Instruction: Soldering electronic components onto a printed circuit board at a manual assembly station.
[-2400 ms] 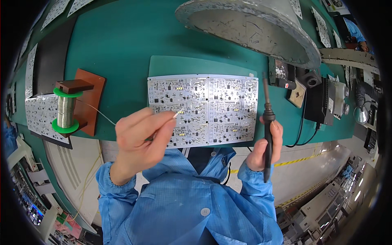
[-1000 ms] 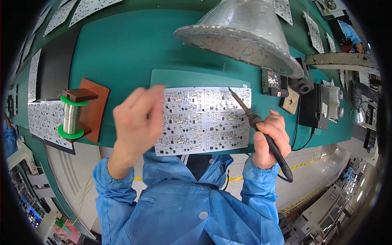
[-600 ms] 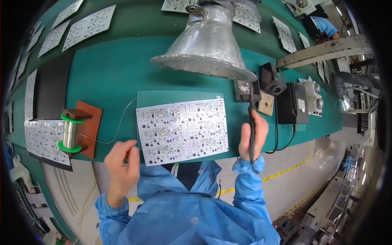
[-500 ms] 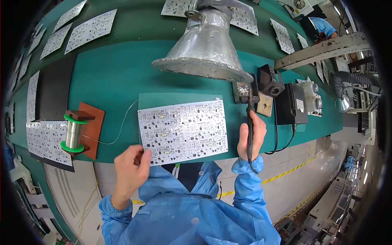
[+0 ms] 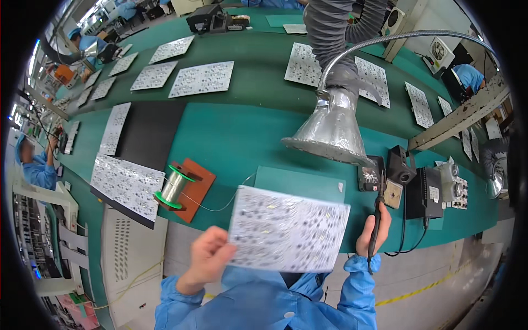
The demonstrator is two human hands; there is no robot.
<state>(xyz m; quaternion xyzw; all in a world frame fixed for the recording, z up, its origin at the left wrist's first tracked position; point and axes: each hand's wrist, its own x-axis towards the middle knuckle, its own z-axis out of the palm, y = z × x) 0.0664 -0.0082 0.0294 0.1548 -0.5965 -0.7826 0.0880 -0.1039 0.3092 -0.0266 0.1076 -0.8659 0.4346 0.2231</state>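
My left hand (image 5: 204,259) pinches the left edge of a white circuit board (image 5: 289,228), dotted with small parts. The board is tilted and blurred, and a green rectangular sheet (image 5: 300,180) lies behind it. In my right hand (image 5: 365,241) is a black soldering iron (image 5: 377,224), its front end pointing away from me beside the iron stand (image 5: 401,169). Left of the board, a solder wire spool (image 5: 175,187) with green rims sits on a reddish-brown holder (image 5: 199,190). Its wire curves over to the green sheet.
A metallic fume hood (image 5: 330,129) on a grey hose hangs over the bench. More boards (image 5: 126,187) lie at left on a black mat (image 5: 157,132), with others (image 5: 202,78) along the back. At right are a tan sponge (image 5: 392,193) and a black box (image 5: 424,192). Co-workers sit farther off.
The board has come off the green sheet, tilting and shifting toward me with my left hand on its edge. My right hand keeps the soldering iron. The view has swung, showing more bench behind.
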